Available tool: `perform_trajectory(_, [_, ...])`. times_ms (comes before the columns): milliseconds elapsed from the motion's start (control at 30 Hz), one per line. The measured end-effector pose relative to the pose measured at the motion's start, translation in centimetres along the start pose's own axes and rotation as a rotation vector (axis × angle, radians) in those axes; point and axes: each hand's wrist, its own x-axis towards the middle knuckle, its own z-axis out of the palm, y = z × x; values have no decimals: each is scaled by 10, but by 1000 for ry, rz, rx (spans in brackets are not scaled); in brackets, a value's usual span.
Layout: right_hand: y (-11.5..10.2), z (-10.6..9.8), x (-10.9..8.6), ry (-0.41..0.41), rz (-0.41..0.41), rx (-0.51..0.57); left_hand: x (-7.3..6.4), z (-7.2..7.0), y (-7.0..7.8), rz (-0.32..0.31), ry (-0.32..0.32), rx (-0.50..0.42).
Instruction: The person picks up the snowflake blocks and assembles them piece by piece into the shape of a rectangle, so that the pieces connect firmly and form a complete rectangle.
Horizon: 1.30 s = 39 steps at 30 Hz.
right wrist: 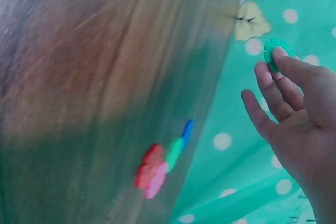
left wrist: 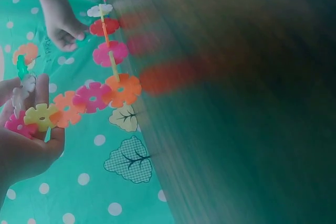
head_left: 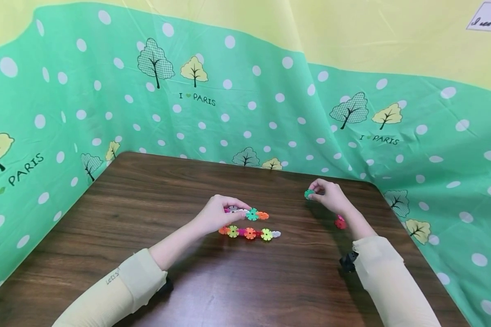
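Note:
My left hand point(head_left: 217, 215) holds a chain of interlocking flower-shaped discs point(head_left: 250, 233) over the table, its thumb and fingers around part of it. In the left wrist view the chain point(left wrist: 92, 98) bends past the palm in orange, pink, yellow, red, white and green; one end, with an orange disc, sticks up beyond the fingers. To the right, my right hand point(head_left: 332, 198) pinches a single green flower disc point(right wrist: 273, 52) between thumb and index finger, apart from the chain. Its other fingers are spread loosely in the right wrist view.
Several loose discs point(right wrist: 152, 166), red, pink, green and blue, lie near the right side of the brown wooden table point(head_left: 147, 190), partly hidden by my right forearm in the head view. A green, dotted cloth point(head_left: 212, 122) hangs around the table's far and side edges.

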Motion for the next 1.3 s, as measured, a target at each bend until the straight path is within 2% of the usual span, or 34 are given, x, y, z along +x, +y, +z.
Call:
perform_trajectory(200, [-22, -7, -5, -4, -2, 15, 0, 0, -1, -4, 3, -3])
perform_trajectory(533, [-62, -14, -19, 78, -57, 0, 0, 0, 2, -60, -7, 33])
perform_trajectory(767, [-85, -9, -29, 117, -117, 33, -1, 0, 2, -30, -3, 30])
perform_trajectory(967, [-101, -2, -36, 160, -161, 64, -1, 0, 3, -30, -1, 32])
perform_trajectory(1100, [-110, 2, -42, 164, -150, 160, -1, 1, 3, -36, -4, 16])
perform_trajectory(1300, [-121, 9, -50, 110, -90, 409, -3, 0, 3, -35, 0, 12])
